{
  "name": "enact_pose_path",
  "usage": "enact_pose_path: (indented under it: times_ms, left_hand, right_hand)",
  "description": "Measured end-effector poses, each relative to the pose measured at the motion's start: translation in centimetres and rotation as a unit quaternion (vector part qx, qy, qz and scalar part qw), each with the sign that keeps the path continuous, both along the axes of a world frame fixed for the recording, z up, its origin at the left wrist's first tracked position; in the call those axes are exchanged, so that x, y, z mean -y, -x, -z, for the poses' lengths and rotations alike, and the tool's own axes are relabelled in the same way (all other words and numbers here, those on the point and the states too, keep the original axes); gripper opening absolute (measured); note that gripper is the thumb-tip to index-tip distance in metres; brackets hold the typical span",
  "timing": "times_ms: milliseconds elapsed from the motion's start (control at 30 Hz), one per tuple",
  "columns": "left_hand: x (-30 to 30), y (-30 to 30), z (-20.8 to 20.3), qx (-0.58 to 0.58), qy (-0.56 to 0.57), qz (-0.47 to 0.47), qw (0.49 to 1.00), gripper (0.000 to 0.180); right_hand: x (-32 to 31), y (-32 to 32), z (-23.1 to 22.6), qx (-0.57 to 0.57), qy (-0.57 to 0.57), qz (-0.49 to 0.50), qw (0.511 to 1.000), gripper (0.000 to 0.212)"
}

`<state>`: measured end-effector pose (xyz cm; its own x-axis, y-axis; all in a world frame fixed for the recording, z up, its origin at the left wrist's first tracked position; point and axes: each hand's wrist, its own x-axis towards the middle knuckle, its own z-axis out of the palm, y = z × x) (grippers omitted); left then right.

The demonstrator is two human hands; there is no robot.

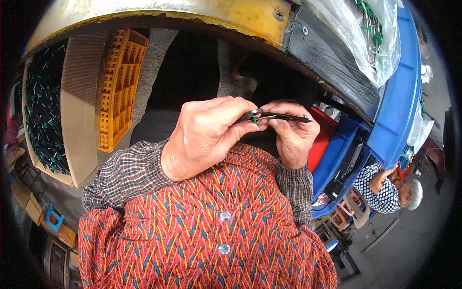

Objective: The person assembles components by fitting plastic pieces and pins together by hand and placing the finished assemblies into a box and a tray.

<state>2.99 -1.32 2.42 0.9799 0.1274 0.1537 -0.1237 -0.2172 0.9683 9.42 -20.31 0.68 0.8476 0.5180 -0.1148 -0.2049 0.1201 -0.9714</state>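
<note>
In front of my chest my two hands meet over small parts. My left hand [204,132] is closed, thumb and forefinger pinching a round black disc [255,112] with a bit of green [254,120] showing just below it. My right hand [294,137] is closed around a long, thin black piece [291,117] that sticks out to the right past its fingers. A thin metal pin [266,117] lies between the two hands, along the black piece. My fingertips partly hide how these parts join.
A cardboard box [79,106] full of black pieces with green bits stands at left, beside an orange crate [115,91]. The worktable edge [250,19] runs above. At right are a plastic bag [387,62] of green-headed metal pins, blue trays [397,106] and another person [385,188].
</note>
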Motion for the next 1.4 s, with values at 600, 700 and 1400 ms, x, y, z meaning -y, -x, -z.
enact_pose_path:
  times_ms: [600,700,1400]
  left_hand:
    - [0.2,0.4,0.6,-0.123,0.161,0.029,0.979,0.014]
    - [0.3,0.2,0.7,-0.127,0.162,0.028,0.978,0.013]
    - [0.2,-0.1,0.7,-0.131,0.153,0.032,0.979,0.012]
  right_hand:
    - [0.6,-0.3,0.8,-0.111,-0.122,0.034,0.986,0.02]
    - [0.6,-0.3,0.9,-0.106,-0.12,0.035,0.987,0.019]
    - [0.3,-0.3,0.8,-0.111,-0.107,0.019,0.988,0.02]
